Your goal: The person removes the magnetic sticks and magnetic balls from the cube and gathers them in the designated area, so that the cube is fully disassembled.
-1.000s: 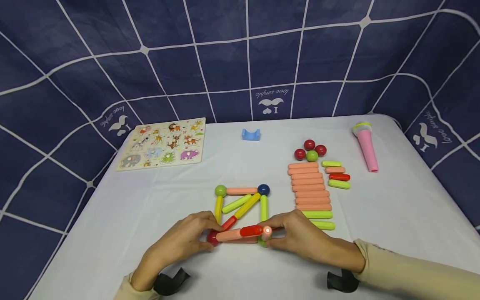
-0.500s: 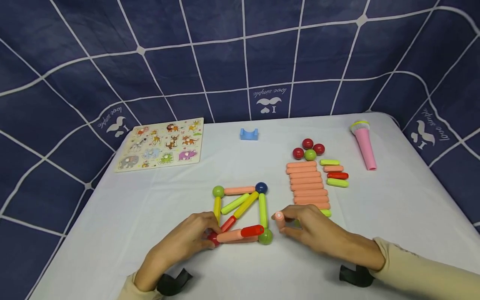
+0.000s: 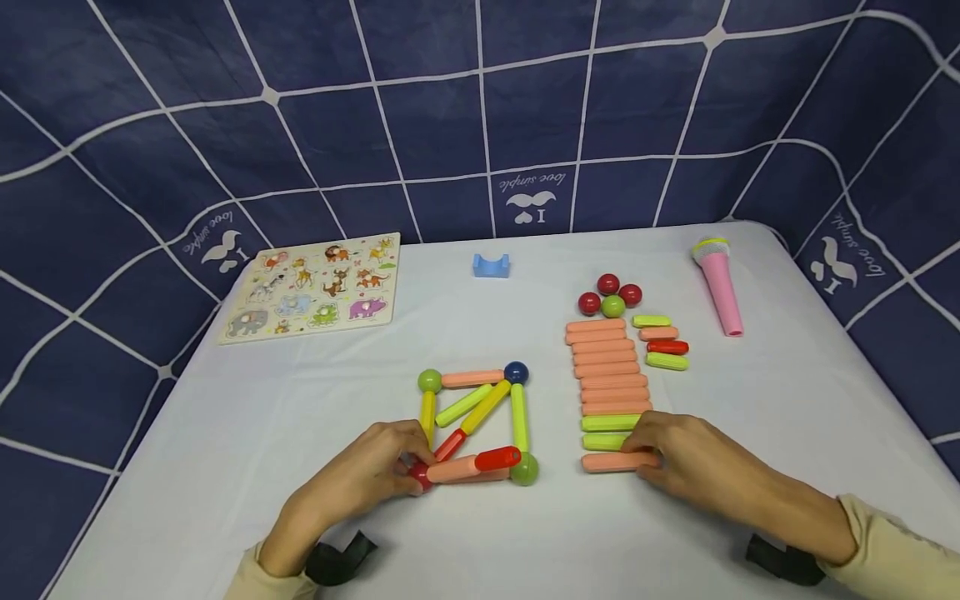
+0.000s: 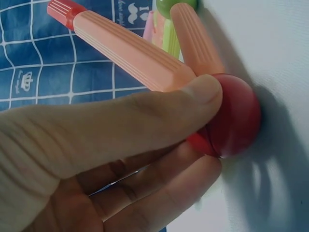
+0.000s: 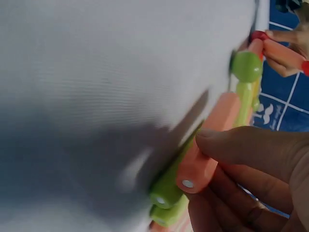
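My left hand (image 3: 358, 471) pinches a red ball (image 4: 236, 116) at the near left corner of a flat frame made of magnetic rods and balls. From that ball a salmon rod (image 4: 130, 50) slants up off the table, with a short red rod (image 3: 497, 458) on its end. A green ball (image 3: 524, 468) forms the near right corner, a blue ball (image 3: 516, 372) the far right one. My right hand (image 3: 701, 467) pinches a salmon magnetic rod (image 5: 210, 140) by its right end. It lies in front of the green rods (image 3: 606, 442), parallel to them.
Behind the held rod runs a column of salmon rods (image 3: 603, 369). Short rods (image 3: 666, 347) lie to its right, and red balls (image 3: 608, 284) with a green one (image 3: 612, 307) sit behind. Farther back are an animal puzzle board (image 3: 311, 287), a blue block (image 3: 491, 267) and a pink microphone (image 3: 722, 292).
My right hand has carried the salmon rod from above the green corner ball rightward to the front of the rod column. The left hand keeps holding the red ball.
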A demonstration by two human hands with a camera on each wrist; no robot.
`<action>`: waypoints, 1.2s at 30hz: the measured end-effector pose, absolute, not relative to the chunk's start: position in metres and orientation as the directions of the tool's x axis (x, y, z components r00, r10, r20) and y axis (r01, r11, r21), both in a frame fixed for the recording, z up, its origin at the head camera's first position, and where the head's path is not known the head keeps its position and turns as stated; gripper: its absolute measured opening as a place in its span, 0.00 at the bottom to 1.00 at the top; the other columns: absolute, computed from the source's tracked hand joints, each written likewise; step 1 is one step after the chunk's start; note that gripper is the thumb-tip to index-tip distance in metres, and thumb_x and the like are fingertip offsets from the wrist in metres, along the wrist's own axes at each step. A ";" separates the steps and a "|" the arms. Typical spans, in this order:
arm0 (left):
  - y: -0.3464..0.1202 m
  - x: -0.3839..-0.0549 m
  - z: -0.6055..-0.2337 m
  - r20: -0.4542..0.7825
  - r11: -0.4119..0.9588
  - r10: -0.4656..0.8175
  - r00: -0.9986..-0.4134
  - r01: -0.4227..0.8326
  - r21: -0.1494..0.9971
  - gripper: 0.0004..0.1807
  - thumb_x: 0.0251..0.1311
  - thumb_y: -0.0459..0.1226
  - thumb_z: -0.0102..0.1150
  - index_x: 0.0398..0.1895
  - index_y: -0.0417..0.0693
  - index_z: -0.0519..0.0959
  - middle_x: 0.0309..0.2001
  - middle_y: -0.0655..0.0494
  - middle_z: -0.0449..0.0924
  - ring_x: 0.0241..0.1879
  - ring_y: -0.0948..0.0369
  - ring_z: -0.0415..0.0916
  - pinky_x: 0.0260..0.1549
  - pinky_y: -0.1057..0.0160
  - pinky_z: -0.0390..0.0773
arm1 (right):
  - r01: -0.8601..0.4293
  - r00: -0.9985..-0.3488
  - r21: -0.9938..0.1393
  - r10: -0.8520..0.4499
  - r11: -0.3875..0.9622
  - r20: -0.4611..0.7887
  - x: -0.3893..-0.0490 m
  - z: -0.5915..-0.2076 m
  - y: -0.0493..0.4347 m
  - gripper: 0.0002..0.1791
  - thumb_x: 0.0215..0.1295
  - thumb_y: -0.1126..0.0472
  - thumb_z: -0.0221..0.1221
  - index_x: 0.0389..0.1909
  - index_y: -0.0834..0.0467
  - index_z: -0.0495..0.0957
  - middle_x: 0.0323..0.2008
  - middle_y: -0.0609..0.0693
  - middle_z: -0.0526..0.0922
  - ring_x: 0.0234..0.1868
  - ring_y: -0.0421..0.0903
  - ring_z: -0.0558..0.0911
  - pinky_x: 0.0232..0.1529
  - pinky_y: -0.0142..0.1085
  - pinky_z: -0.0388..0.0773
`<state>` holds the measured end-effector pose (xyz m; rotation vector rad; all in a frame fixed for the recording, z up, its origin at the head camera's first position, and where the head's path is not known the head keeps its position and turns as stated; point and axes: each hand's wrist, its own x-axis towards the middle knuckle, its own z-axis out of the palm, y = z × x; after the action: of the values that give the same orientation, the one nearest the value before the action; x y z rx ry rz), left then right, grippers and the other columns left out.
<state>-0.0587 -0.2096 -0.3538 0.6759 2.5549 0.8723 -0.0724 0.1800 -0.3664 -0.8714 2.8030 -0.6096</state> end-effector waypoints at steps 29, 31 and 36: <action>-0.203 -0.053 -0.358 -0.106 0.728 0.533 -0.839 0.392 0.562 0.11 0.46 0.32 0.77 0.35 0.45 0.87 0.35 0.66 0.78 0.33 0.67 0.73 0.33 0.68 0.76 | -0.614 -0.647 -0.675 -0.751 0.409 0.133 -0.065 -0.322 0.073 0.16 0.61 0.59 0.68 0.50 0.56 0.84 0.45 0.43 0.85 0.41 0.35 0.81 0.41 0.30 0.82; -0.202 -0.053 -0.358 -0.097 0.729 0.534 -0.840 0.399 0.557 0.10 0.47 0.32 0.76 0.34 0.45 0.87 0.35 0.66 0.78 0.32 0.67 0.73 0.32 0.69 0.76 | -0.582 -0.660 -0.709 -0.741 0.398 0.126 -0.066 -0.323 0.072 0.14 0.61 0.62 0.68 0.48 0.56 0.84 0.44 0.43 0.85 0.37 0.33 0.80 0.36 0.28 0.81; -0.202 -0.052 -0.357 -0.085 0.745 0.527 -0.845 0.412 0.525 0.09 0.46 0.32 0.77 0.33 0.47 0.88 0.33 0.68 0.78 0.34 0.67 0.73 0.33 0.68 0.75 | -0.511 -0.694 -0.762 -0.714 0.398 0.092 -0.068 -0.323 0.075 0.14 0.60 0.62 0.68 0.48 0.53 0.85 0.42 0.39 0.84 0.33 0.33 0.78 0.31 0.29 0.80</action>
<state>-0.0525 -0.2018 -0.3570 0.7425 2.7167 0.7383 -0.0680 0.0754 -0.3232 -1.0793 2.4071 -1.1791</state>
